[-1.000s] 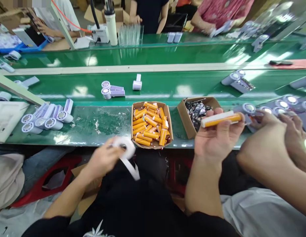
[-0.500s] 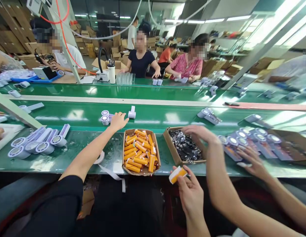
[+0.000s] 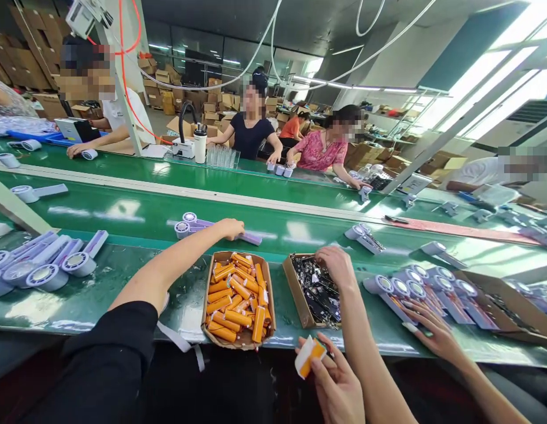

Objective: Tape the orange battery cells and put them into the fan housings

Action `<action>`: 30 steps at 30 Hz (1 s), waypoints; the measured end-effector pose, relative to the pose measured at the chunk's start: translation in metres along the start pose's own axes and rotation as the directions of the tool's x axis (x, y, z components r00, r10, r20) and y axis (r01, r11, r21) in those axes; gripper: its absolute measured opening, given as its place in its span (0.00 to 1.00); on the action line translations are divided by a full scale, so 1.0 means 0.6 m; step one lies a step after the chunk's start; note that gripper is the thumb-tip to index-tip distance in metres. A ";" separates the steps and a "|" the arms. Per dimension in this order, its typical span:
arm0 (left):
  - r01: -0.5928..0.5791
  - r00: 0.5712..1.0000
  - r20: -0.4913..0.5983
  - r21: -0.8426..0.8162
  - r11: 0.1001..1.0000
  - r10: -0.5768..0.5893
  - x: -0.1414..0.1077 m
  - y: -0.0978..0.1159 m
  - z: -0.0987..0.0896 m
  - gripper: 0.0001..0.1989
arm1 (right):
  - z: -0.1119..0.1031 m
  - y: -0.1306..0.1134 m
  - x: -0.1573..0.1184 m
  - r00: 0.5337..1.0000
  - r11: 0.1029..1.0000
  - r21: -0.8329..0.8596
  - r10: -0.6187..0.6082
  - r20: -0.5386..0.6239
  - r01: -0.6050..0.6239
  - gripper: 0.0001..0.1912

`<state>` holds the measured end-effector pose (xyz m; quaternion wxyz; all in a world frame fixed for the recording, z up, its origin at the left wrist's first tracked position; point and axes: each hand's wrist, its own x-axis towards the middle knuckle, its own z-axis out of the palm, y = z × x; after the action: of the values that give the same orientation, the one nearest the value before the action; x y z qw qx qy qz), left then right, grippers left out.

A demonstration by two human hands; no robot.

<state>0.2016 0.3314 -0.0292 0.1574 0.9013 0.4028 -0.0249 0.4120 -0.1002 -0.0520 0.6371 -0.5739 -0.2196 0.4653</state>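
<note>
My left hand [image 3: 232,228] reaches over the green belt, its fingers closed on a lilac handheld fan; the handle [image 3: 252,238] sticks out to the right, and the hand covers the rest. Just left lie more fan heads [image 3: 183,229]. Low in front of me, my right hand [image 3: 337,380] pinches an orange battery [image 3: 306,366] with a white strip on it. A carton of orange batteries [image 3: 205,318] stands between my arms at the bench edge. A roll of white tape, mostly hidden by my left forearm, trails a loose strip [image 3: 180,340].
A co-worker's hand [image 3: 337,265] dips into a box of black circuit boards [image 3: 295,294]; the other [image 3: 432,330] touches a cluster of fans [image 3: 417,288]. More fans [image 3: 47,274] lie at left. Several people sit across the belt [image 3: 123,209].
My left hand has moved slightly right and closed over a fan. The right hand still holds the battery. The co-worker's hand has lowered into the circuit-board box. The view has tilted.
</note>
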 end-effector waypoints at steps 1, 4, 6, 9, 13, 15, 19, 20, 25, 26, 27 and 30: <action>-0.017 1.000 0.006 0.011 1.000 0.017 0.003 0.004 0.008 0.18 | 0.013 -0.009 0.011 0.999 0.999 -0.007 -0.034 0.022 0.034 0.34; -0.058 0.998 0.007 0.011 0.998 0.058 0.016 0.013 0.025 0.11 | 0.068 -0.051 0.045 0.978 0.984 -0.025 -0.175 0.112 0.179 0.34; -0.086 0.996 0.013 -0.022 0.996 0.086 0.024 0.012 0.028 0.08 | 0.117 -0.087 0.073 0.941 0.948 -0.015 -0.313 0.130 0.318 0.30; -0.118 0.993 0.009 -0.094 0.989 0.119 0.034 0.005 0.027 0.09 | 0.197 -0.138 0.142 0.844 0.845 -0.044 -0.527 0.096 0.533 0.25; -0.098 0.995 -0.039 -0.142 0.985 0.093 0.042 0.006 0.036 0.15 | 0.278 -0.153 0.285 0.790 0.734 -0.298 -0.536 0.298 0.611 0.24; -0.074 0.996 -0.058 -0.139 0.988 0.066 0.046 0.012 0.043 0.17 | 0.298 -0.136 0.353 0.798 0.597 -0.530 -0.425 0.427 0.602 0.21; -0.030 0.998 -0.061 -0.112 0.993 0.024 0.056 0.021 0.050 0.17 | 0.303 -0.095 0.436 0.813 0.288 -0.761 -0.238 0.531 0.581 0.18; -0.022 0.998 -0.061 -0.104 0.994 0.016 0.058 0.022 0.052 0.17 | 0.301 -0.088 0.446 0.813 0.256 -0.772 -0.215 0.542 0.582 0.18; -0.034 0.995 -0.095 -0.048 0.998 0.029 0.062 0.031 0.062 0.13 | 0.286 -0.072 0.467 0.796 0.079 -0.793 -0.110 0.595 0.604 0.19; -0.046 0.993 -0.110 -0.033 0.998 0.042 0.061 0.035 0.065 0.13 | 0.285 -0.071 0.469 0.793 0.039 -0.793 -0.088 0.604 0.608 0.19; -0.058 0.991 -0.126 -0.018 0.998 0.055 0.060 0.039 0.066 0.13 | 0.284 -0.072 0.471 0.789 0.000 -0.791 -0.064 0.610 0.612 0.20; -0.074 0.984 -0.162 0.022 0.997 0.076 0.057 0.048 0.066 0.13 | 0.287 -0.075 0.475 0.784 -0.102 -0.780 0.003 0.620 0.617 0.21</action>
<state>0.2492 0.3259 -0.0650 0.1178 0.9161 0.3798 0.0514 0.4214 0.2353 -0.0401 0.0645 -0.6537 -0.7455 0.1125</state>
